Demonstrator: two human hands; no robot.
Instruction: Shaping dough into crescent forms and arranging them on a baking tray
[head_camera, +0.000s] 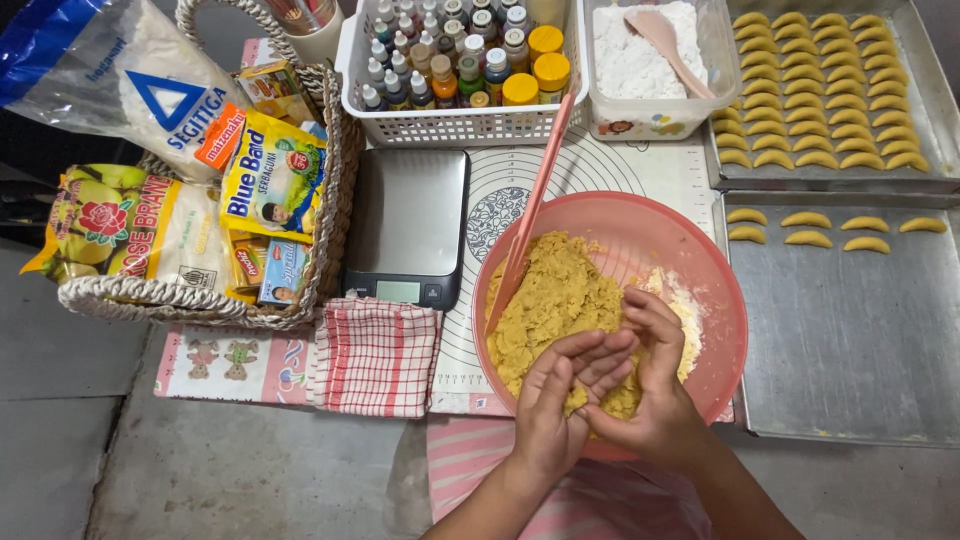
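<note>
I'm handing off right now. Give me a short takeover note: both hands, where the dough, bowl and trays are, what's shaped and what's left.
Left hand and right hand: pressed together over the pink bowl, rolling a bit of dough between the palms.
Yellow dough: big mass in the bowl, pink spatula leaning in it, some white flour at the right side.
Done: far tray nearly filled with crescents; near tray has six along its top edge.
Left: most dough unshaped, near tray mostly bare.
</note>
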